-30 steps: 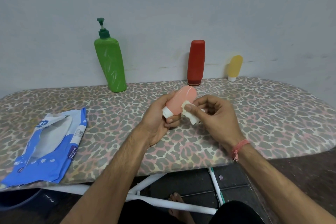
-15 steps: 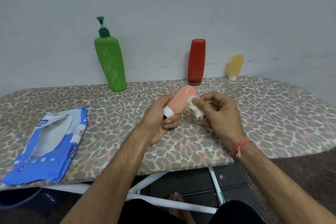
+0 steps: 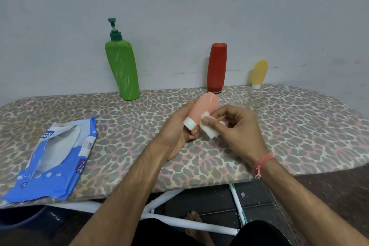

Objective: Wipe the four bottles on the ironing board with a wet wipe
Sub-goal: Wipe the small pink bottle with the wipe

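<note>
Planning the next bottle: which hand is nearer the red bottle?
Right. The right hand, holding the wet wipe, sits just below the red bottle; the left hand, holding the pink bottle, is further left.

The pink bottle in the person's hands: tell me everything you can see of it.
The pink bottle is a small, smooth, salmon-pink squeeze tube, seemingly soft plastic, with a white cap that looks closed. It is held above the ironing board, tilted, cap toward the person and rounded end up and away. The left hand grips its lower part. The right hand presses a folded white wet wipe against its side near the cap. No label shows.
</note>
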